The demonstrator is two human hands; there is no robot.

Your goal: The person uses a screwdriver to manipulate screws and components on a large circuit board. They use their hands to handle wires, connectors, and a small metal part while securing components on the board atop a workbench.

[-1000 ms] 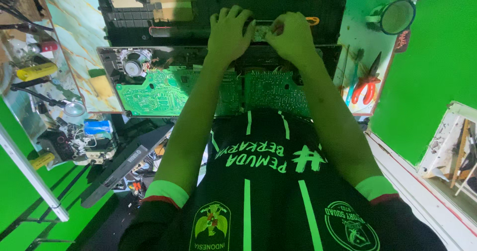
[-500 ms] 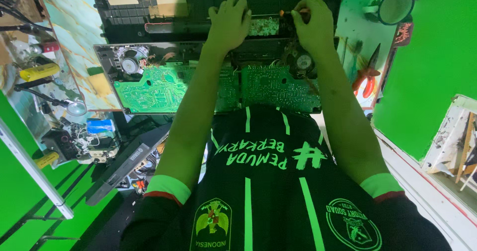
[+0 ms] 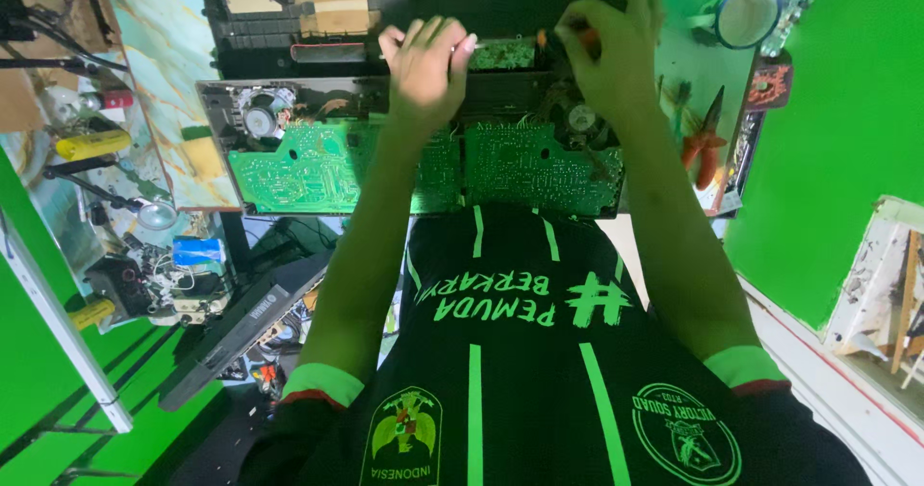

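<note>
An opened electronic device lies on the bench, with two green circuit boards (image 3: 318,164) (image 3: 539,164) along its near edge and a black chassis (image 3: 289,34) behind them. My left hand (image 3: 423,67) rests flat on the chassis bar, fingers extended, next to a small green board (image 3: 502,55). It holds nothing. My right hand (image 3: 611,53) is closed around a small orange-handled tool (image 3: 580,36) at the far right of the chassis. The tool's tip is hidden by my fingers.
Orange-handled pliers (image 3: 707,140) and a round magnifier (image 3: 749,14) lie right of the device. A round motor part (image 3: 260,120) sits at the device's left end. Yellow tools (image 3: 91,144), a blue object (image 3: 197,250) and a long black panel (image 3: 241,332) clutter the left.
Both hands have moved farther back over the chassis. My right hand has shifted right and now grips the orange-handled tool; my left hand has settled beside the small board.
</note>
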